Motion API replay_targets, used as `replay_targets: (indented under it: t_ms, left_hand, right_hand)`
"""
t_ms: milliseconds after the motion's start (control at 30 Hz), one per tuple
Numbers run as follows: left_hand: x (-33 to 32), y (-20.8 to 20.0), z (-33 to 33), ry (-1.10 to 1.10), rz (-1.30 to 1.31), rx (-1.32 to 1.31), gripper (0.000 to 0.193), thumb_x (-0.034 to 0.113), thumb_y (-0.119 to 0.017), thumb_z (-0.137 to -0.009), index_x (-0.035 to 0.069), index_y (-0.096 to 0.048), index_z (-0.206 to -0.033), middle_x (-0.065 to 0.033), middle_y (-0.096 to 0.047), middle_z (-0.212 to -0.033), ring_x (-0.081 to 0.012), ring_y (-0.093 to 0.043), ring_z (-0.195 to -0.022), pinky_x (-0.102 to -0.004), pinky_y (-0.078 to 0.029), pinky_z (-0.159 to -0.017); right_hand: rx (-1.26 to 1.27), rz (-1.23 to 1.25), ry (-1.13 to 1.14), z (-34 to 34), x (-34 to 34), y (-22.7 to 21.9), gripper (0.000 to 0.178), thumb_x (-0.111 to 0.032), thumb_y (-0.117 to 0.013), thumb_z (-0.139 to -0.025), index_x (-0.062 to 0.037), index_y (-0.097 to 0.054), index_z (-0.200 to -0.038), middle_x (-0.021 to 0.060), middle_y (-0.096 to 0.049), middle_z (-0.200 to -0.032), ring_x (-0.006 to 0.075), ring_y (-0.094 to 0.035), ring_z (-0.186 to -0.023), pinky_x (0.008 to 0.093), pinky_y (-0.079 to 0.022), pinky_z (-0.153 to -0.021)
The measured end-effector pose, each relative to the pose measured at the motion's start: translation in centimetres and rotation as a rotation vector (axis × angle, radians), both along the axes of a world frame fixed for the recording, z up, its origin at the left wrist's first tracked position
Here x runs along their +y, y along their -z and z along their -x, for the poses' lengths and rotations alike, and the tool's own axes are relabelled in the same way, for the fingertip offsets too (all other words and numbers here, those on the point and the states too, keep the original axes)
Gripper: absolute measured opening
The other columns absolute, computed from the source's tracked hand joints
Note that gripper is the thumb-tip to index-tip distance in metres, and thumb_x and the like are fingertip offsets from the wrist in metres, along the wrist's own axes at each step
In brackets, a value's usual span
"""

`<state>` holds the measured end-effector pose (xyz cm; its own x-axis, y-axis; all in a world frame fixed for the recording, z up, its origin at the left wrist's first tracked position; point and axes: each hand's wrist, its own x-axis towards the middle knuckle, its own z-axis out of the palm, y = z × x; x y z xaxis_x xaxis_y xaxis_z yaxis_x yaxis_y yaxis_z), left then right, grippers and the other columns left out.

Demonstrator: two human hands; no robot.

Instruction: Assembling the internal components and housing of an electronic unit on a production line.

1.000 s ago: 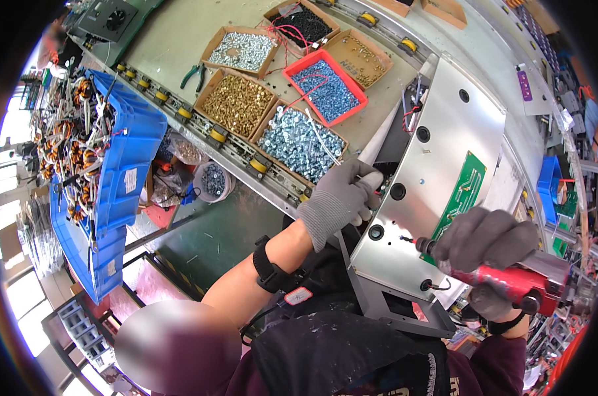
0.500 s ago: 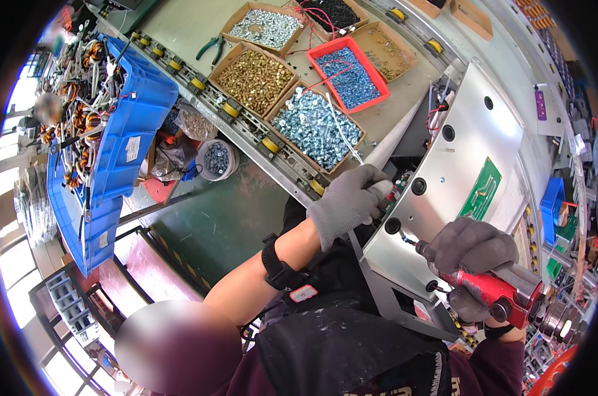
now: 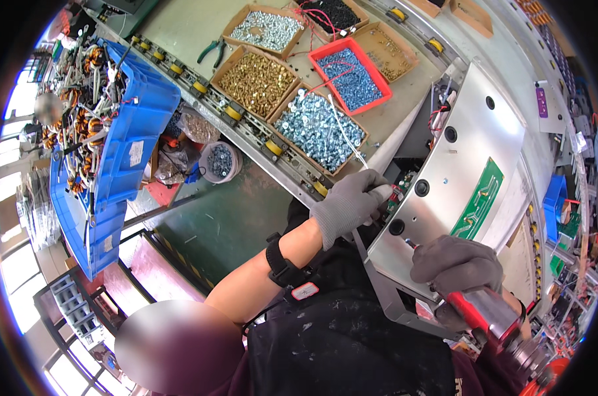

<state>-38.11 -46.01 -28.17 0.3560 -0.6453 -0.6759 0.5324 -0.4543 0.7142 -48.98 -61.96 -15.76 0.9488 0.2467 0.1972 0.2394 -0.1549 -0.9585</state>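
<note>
My left hand point(image 3: 351, 203), in a grey glove, is closed at the left edge of a silver metal panel point(image 3: 437, 211). Its curled fingertips hide whatever they grip, beside red wires and small electronic parts under the panel. A thin white strip point(image 3: 342, 125) runs from the fastener boxes down to that hand. My right hand point(image 3: 456, 263), gloved too, wraps round a red power screwdriver point(image 3: 487, 313). The short visible bit points at the panel near a black round grommet point(image 3: 396, 227); whether it touches cannot be told. A green circuit board point(image 3: 480, 201) shows in the panel's slot.
Cardboard boxes of brass-coloured point(image 3: 256, 79), silver point(image 3: 264, 30) and bluish screws point(image 3: 320, 132) stand beyond my left hand, with a red tray point(image 3: 351, 76) of blue screws. Green-handled pliers point(image 3: 212, 53) lie nearby. A roller rail point(image 3: 272, 146) edges the bench. A blue crate point(image 3: 137, 112) holds coils.
My right hand has shifted slightly left, and the screwdriver's rear end has swung down toward me. My left hand stays at the panel edge. The whole view has moved slightly.
</note>
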Motion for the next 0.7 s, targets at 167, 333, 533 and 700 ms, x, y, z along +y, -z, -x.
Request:
replay_targets:
  t_ms: [167, 333, 533, 700]
  left_hand:
    - [-0.2, 4.0, -2.0, -0.031, 0.015, -0.213, 0.029, 0.024, -0.057, -0.092, 0.0, -0.059, -0.108, -0.0059, -0.063, -0.087, -0.01, -0.06, -0.074, -0.0238, -0.05, -0.065]
    - [-7.9, 3.6, -7.7, -0.027, -0.056, -0.534, 0.035, 0.032, -0.056, -0.088, 0.007, -0.063, -0.111, -0.0178, -0.066, -0.104, -0.0323, -0.062, -0.099, -0.0349, -0.047, -0.086]
    - [-8.9, 3.8, -11.6, 0.454, -0.654, -0.744, 0.05, 0.05, -0.05, -0.089, 0.003, -0.068, -0.095, -0.0135, -0.068, -0.082, -0.0251, -0.067, -0.08, -0.0362, -0.048, -0.079]
    - [-5.9, 9.5, -7.5, 0.896, -0.788, -0.54, 0.049, 0.047, -0.053, -0.09, 0.003, -0.067, -0.073, -0.0087, -0.063, -0.062, -0.0226, -0.065, -0.066, -0.0351, -0.049, -0.062]
  right_hand:
    - [0.017, -0.581, 0.207, 2.5, -1.8, -1.7, 0.037, -0.018, -0.077, -0.073, -0.0114, -0.046, -0.093, 0.0083, -0.054, -0.082, 0.0269, -0.054, -0.075, 0.041, -0.047, -0.064]
    - [0.008, -0.391, 0.768, 14.9, -10.3, -4.5, 0.042, -0.023, -0.059, -0.084, -0.0036, -0.048, -0.12, 0.0129, -0.053, -0.115, 0.0226, -0.052, -0.101, 0.0441, -0.045, -0.087]
    - [0.588, 0.014, 1.768, 44.2, -6.7, 14.1, 0.048, 0.0, -0.063, -0.081, -0.0025, -0.048, -0.126, 0.0015, -0.058, -0.099, 0.0096, -0.054, -0.08, 0.0261, -0.046, -0.067]
    - [0.973, -0.127, 1.921, 53.2, 5.8, 28.2, 0.06, 0.001, -0.065, -0.073, -0.0023, -0.046, -0.13, 0.0051, -0.058, -0.108, 0.0142, -0.054, -0.095, 0.0278, -0.044, -0.079]
